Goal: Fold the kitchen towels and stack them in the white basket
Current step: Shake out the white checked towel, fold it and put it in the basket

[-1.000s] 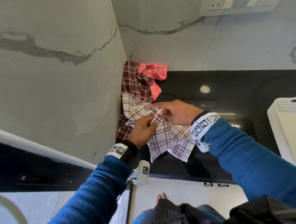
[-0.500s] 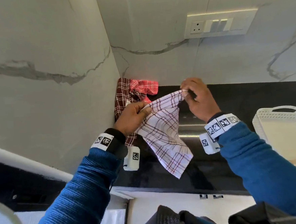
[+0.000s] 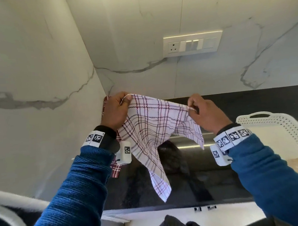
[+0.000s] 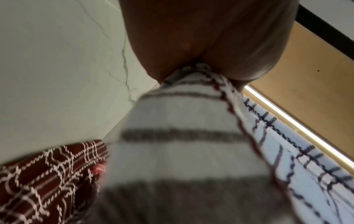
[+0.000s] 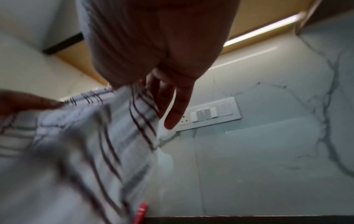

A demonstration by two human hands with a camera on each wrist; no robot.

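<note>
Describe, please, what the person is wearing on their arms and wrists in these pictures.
Both arms are in long blue knit sleeves. Each wrist carries a white band printed with black-and-white square markers; the left one lies next to a black strap. A small white box bearing a marker hangs under each wrist. The left hand and right hand are bare.

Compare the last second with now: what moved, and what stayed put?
Both hands lifted the white checked towel off the pile in the corner and drew apart, spreading its top edge. The left hand pinches one corner, the right hand the other; the towel now hangs clear above the black counter. The dark red towel stays in the corner, the white basket at the right.
</note>
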